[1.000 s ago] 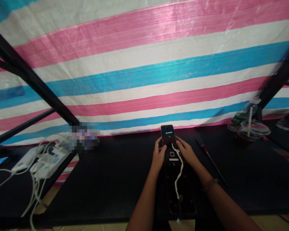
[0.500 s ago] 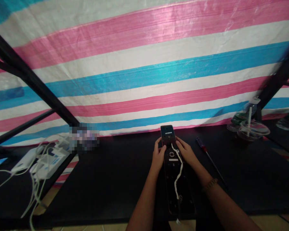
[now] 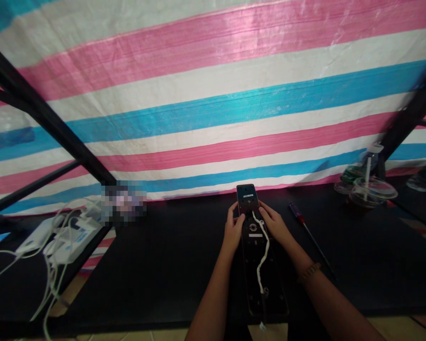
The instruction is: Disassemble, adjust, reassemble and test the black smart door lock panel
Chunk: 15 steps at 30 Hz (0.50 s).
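A long black door lock panel (image 3: 250,263) lies lengthwise in front of me, its back face up, with small white labels and a round fitting. A white-sleeved cable (image 3: 264,255) runs down it from near my hands, and its plug hangs past the table's front edge. My left hand (image 3: 235,223) is closed on the panel's left side, the thumb on the back face. Across from it, my right hand (image 3: 272,222) grips the right side in the same way. To the right of that hand rests a screwdriver (image 3: 308,232) with a dark purple and red handle.
The black table (image 3: 163,265) meets a striped plastic sheet (image 3: 213,118) behind. At left lie a white power strip (image 3: 73,239) and tangled white cables. A clear plastic bowl (image 3: 374,192) and a bottle (image 3: 374,151) stand at right. Black metal bars (image 3: 46,116) slant up on either side.
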Tool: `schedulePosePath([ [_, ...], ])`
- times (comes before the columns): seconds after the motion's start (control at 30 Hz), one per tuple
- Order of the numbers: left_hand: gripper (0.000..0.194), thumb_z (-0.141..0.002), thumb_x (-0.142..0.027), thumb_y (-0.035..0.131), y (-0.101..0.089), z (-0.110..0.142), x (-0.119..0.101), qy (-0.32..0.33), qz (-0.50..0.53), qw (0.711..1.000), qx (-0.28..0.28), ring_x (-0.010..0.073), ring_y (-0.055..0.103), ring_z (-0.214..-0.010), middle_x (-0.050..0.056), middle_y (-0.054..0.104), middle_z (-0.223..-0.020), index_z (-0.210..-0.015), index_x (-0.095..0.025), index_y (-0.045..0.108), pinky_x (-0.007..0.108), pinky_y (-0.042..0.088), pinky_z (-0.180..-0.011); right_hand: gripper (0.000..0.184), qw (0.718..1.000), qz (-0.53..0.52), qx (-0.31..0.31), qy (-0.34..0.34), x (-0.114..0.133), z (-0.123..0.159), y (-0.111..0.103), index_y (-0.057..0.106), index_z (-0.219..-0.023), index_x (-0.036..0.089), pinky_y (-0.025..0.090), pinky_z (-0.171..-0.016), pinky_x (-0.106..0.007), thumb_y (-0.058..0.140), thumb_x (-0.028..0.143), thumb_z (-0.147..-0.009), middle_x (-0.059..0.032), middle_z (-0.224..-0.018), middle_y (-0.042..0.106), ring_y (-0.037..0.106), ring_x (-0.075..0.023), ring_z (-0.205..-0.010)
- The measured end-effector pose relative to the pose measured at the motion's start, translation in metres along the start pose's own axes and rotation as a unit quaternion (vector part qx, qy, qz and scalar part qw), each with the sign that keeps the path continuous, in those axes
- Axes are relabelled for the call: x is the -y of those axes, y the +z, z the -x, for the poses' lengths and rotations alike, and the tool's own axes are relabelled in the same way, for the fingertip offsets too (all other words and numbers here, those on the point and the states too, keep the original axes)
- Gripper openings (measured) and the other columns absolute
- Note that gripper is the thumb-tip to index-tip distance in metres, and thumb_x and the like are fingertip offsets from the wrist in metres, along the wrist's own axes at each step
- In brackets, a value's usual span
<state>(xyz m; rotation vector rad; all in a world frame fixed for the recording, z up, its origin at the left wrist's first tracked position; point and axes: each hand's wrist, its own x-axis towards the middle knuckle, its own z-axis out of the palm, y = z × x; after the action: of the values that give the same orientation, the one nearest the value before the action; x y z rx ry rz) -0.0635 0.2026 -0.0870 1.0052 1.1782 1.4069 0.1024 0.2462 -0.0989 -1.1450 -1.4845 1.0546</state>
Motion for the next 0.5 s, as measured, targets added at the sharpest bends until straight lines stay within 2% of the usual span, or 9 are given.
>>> schedulePosePath([
  [0.5, 0.057, -0.084, -0.035, 0.065, 0.0015, 0.0019, -0.0041, -0.001, 0.002, 1.000, -0.003, 0.0164, 0.068, -0.068, 0.002, 0.072, -0.084, -0.137, -0.024, 0.047, 0.028, 0.054, -0.065, 0.051, 1.000, -0.002, -0.009, -0.008, 0.0032, 0.0009, 0.0003, 0.064, -0.132, 0.021, 0.045, -0.108, -0.045, 0.054, 0.050, -0.091, -0.0077, -0.131, 0.068, 0.061, -0.0283, -0.124],
])
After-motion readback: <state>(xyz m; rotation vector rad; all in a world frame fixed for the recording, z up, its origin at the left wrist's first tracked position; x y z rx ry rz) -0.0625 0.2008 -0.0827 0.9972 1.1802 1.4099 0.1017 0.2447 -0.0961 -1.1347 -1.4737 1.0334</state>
